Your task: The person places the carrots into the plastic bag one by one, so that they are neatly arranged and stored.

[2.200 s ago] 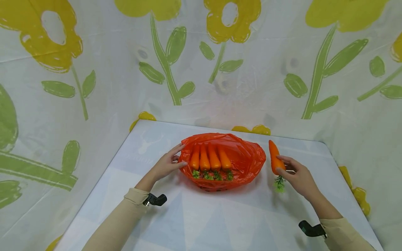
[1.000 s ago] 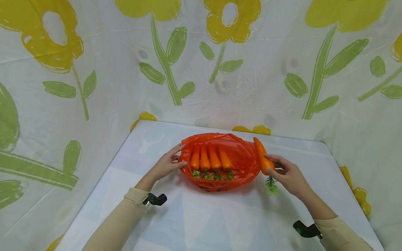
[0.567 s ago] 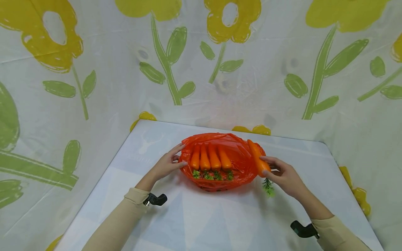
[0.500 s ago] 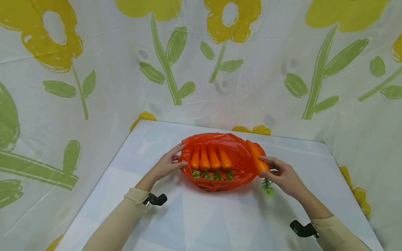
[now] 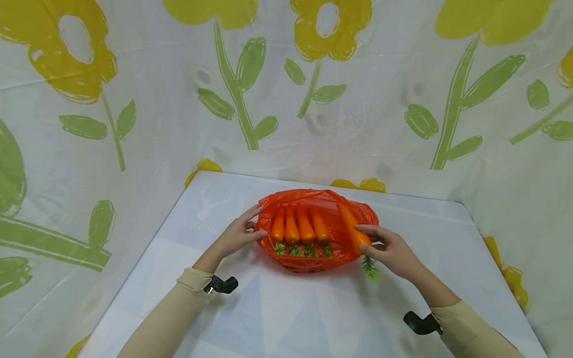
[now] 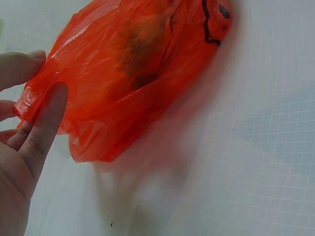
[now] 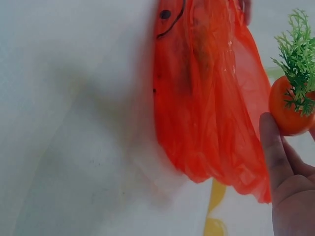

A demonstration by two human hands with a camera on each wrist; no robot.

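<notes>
A red plastic bag lies mouth up on the table, with several toy carrots side by side in its left half, green tops toward the person. At the left rim, my left hand holds the bag's edge; the left wrist view has the red film between its thumb and fingers. My right hand grips another carrot near its thick end. That carrot slants over the right part of the bag's mouth, its leafy top hanging outside the near rim.
The table is white with pale blue shapes. A flower-printed curtain stands behind it and along both sides. Black wrist mounts stick out beneath both sleeves.
My right hand has carried its carrot leftward, from beside the bag at the right to over the bag's mouth. The left hand, bag and carrots inside have stayed in place.
</notes>
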